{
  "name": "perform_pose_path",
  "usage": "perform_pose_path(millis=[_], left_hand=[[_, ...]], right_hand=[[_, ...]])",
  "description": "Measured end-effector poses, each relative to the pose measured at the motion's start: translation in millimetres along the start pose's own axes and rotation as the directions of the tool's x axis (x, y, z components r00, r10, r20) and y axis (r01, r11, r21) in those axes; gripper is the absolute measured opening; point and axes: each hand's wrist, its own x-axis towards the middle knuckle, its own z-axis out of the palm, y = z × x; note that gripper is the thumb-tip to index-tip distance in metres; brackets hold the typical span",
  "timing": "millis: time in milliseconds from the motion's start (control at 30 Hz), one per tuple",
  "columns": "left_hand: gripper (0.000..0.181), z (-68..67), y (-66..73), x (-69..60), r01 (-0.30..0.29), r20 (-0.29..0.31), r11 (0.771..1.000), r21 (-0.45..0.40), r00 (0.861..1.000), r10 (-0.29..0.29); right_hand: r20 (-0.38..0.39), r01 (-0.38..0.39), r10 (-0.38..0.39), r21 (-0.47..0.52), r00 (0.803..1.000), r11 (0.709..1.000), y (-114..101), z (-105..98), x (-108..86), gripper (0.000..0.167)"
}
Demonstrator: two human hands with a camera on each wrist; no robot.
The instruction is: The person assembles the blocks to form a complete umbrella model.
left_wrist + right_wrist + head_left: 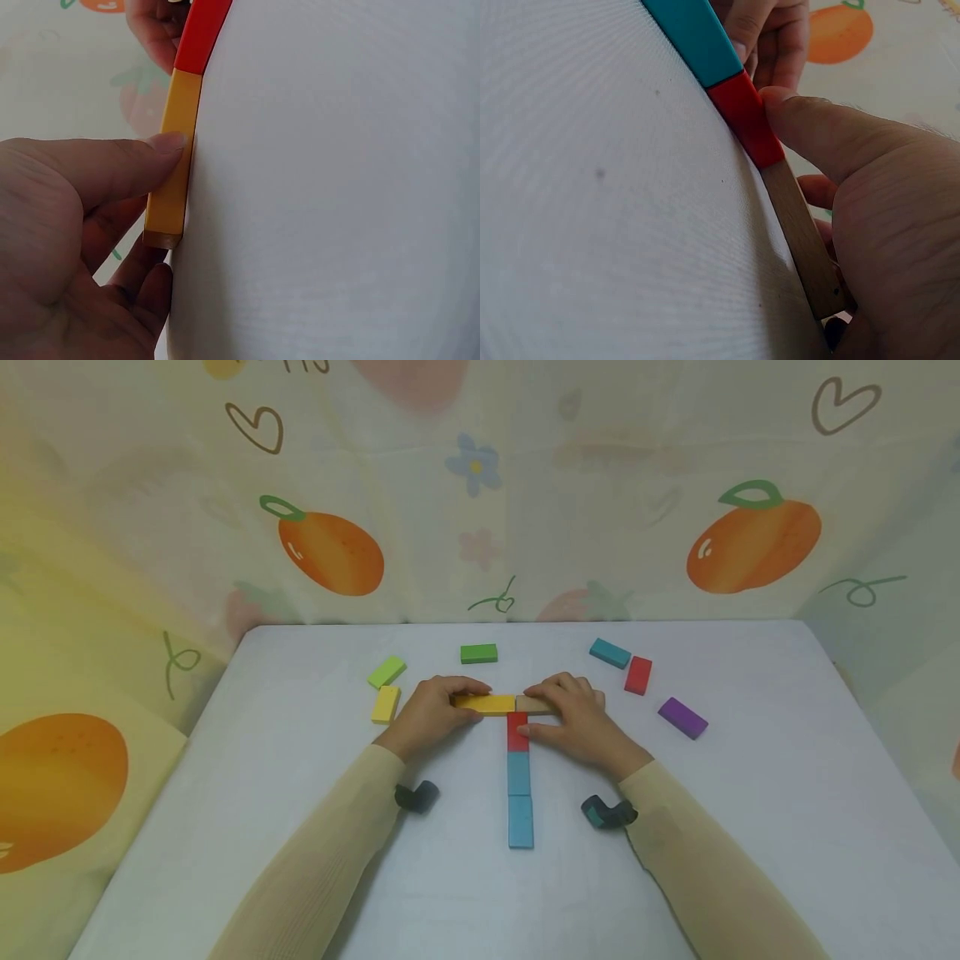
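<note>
Domino-like blocks form a T on the table. Its stem is a red block above two blue blocks, end to end. Across the top lie a yellow block and a plain wooden block. My left hand pinches the yellow block, thumb on the near side, as the left wrist view shows. My right hand holds the wooden block with fingers at its far side. The right thumb touches the red block's edge; some right fingertips are hidden behind the wooden block.
Two green blocks and another yellow block lie behind and left. A blue block, a red block and a purple block lie right. The white table meets a fruit-print curtain.
</note>
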Motion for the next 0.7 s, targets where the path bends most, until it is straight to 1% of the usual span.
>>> perform_pose_path(millis=[233, 567, 700], left_hand=[[0.037, 1.3, 0.4, 1.3, 0.02, 0.006, 1.0, -0.009, 1.0, -0.02], [0.036, 1.2, 0.1, 1.2, 0.026, 0.009, 1.0, -0.011, 1.0, -0.026], [0.035, 0.1, 0.7, -0.8, 0.017, 0.003, 1.0, -0.025, 1.0, -0.017]], right_hand=[[-0.005, 0.002, -0.002, 0.004, 1.0, 1.0, -0.6, 0.1, -1.1, 0.065], [0.0, 0.0, 0.0, 0.004, 1.0, 1.0, 0.1, 0.1, -1.4, 0.066], [0.0, 0.001, -0.001, 0.005, 1.0, 1.0, 0.0, -0.3, -1.7, 0.067]])
